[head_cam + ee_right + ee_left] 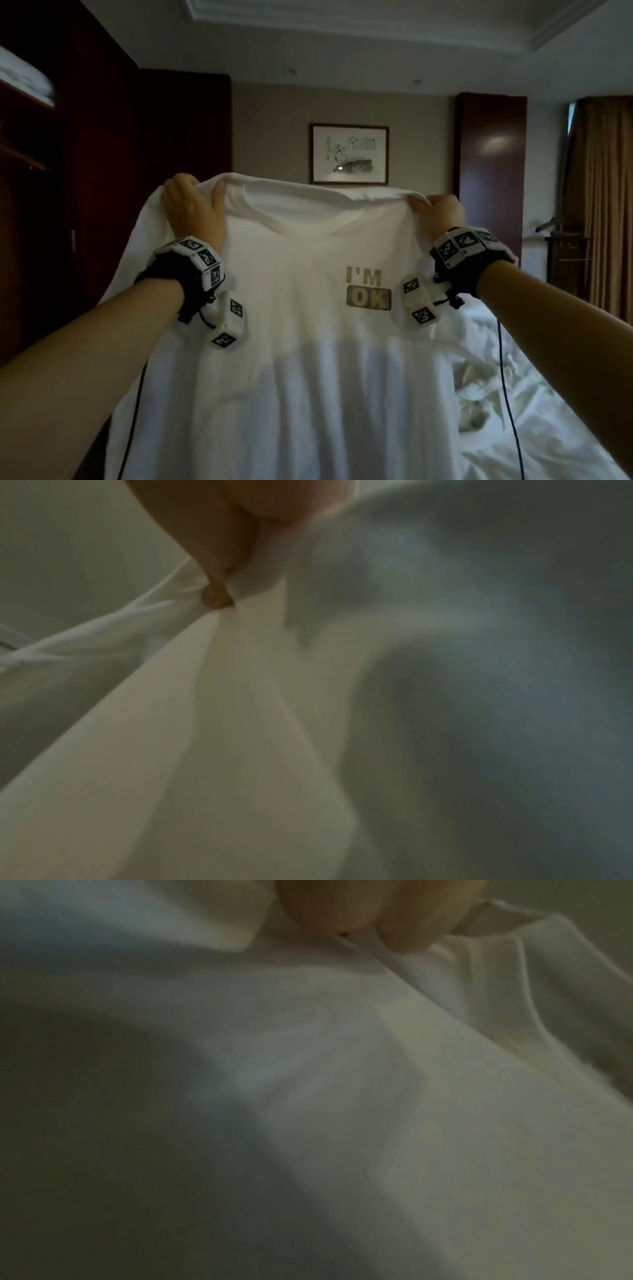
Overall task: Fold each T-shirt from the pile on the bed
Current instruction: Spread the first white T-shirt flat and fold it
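A white T-shirt (301, 359) with an "I'M OK" print hangs spread out in front of me, held up by its shoulders. My left hand (191, 202) grips the left shoulder, thumb over the fabric. My right hand (436, 210) pinches the right shoulder beside the collar. In the left wrist view the fingers (369, 912) clamp white cloth (411, 1096) near the neckline. The right wrist view shows a fingertip (215, 599) pinching a fold of the same shirt (240, 723). The shirt's lower part drops out of view.
The bed (548, 411) with rumpled white sheets lies at the lower right, with crumpled clothes (476, 387) on it. Dark wooden wardrobes (102, 171) stand at the left. A framed picture (349, 154) hangs on the far wall, curtains (603, 205) at the right.
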A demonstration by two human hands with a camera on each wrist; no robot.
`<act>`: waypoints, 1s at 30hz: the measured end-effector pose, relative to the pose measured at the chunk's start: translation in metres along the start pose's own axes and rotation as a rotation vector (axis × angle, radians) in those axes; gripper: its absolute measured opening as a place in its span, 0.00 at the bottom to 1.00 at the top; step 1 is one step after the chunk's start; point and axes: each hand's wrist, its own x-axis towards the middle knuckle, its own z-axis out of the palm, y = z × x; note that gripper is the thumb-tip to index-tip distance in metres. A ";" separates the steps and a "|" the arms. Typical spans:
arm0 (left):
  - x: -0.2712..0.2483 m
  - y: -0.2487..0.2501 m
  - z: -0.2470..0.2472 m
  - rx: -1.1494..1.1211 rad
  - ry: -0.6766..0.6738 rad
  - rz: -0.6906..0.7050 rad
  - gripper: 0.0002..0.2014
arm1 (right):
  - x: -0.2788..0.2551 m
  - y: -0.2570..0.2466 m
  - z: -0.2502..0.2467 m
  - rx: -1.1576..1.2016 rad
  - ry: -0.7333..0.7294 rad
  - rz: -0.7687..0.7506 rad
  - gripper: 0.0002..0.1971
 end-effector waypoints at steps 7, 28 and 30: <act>-0.079 -0.091 0.060 0.283 -0.428 -0.147 0.22 | 0.019 0.112 0.086 -0.311 -0.325 0.217 0.25; -0.331 -0.332 0.241 0.536 -1.043 -0.390 0.13 | 0.016 0.424 0.324 -0.650 -0.674 0.527 0.25; -0.350 -0.347 0.250 0.555 -1.073 -0.421 0.13 | 0.010 0.446 0.338 -0.686 -0.709 0.537 0.25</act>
